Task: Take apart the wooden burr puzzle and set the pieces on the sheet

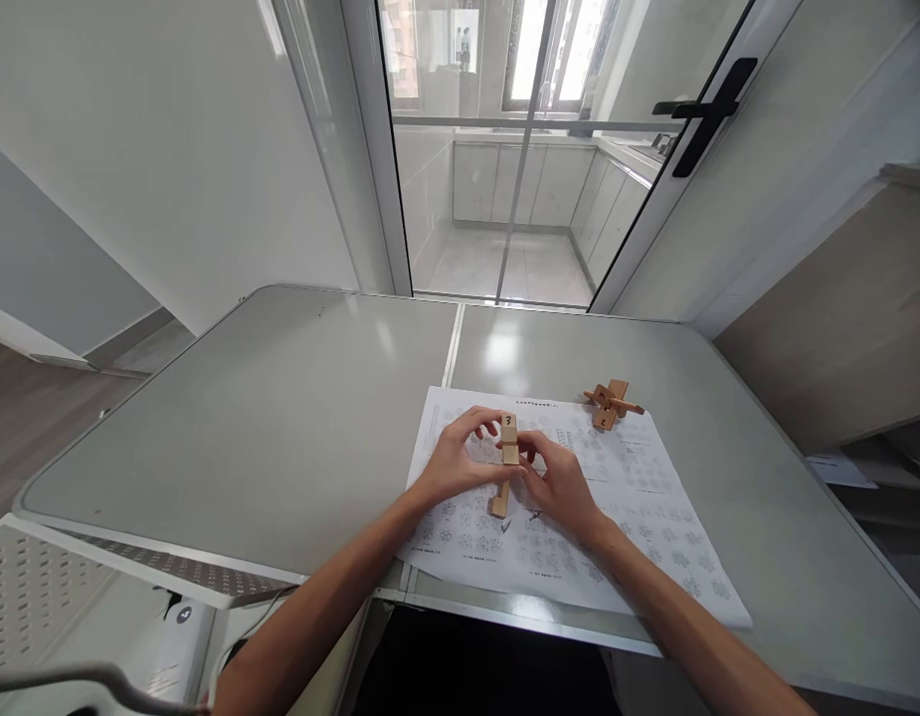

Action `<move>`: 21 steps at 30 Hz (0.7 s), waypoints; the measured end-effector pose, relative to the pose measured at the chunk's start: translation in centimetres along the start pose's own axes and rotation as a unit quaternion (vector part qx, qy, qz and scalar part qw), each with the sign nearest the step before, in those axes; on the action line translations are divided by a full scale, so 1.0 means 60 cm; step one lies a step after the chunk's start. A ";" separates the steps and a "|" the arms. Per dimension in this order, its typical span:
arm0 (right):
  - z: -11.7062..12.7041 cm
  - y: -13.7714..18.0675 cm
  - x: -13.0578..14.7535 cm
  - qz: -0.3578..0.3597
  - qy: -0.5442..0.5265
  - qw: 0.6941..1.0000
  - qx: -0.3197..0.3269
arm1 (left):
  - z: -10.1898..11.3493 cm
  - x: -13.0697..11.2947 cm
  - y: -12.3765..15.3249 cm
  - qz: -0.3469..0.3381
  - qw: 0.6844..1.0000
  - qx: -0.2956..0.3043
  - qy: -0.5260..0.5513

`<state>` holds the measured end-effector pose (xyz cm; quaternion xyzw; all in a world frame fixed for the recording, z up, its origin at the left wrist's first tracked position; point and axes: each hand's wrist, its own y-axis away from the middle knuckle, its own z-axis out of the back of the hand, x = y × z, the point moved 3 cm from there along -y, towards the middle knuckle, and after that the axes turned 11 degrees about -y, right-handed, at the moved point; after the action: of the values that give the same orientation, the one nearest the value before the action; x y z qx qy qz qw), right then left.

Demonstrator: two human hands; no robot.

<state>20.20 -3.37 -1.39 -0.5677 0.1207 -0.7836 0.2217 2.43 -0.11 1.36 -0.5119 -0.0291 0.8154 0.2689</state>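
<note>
My left hand (460, 459) and my right hand (558, 482) meet over a printed instruction sheet (639, 517) and both grip a long notched wooden block (507, 455) marked "3". The block stands nearly upright, its lower end (499, 505) close to the paper. Fingers of both hands pinch it near its middle notch. A second cluster of interlocked wooden puzzle pieces (610, 402) lies at the sheet's far right corner, apart from both hands.
The sheet lies on a grey folding table (280, 418) with a centre seam. Behind the table stands a glass sliding door (519, 149) with a black handle. A perforated white surface (49, 587) is at the lower left.
</note>
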 end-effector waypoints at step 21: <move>0.003 0.000 0.004 -0.029 -0.022 0.999 0.028 | 0.000 -0.004 0.003 -0.019 1.000 0.006 -0.011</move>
<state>20.33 -3.44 -1.14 -0.5814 0.0775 -0.7803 0.2168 2.44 -0.38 1.50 -0.5005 -0.0367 0.8160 0.2870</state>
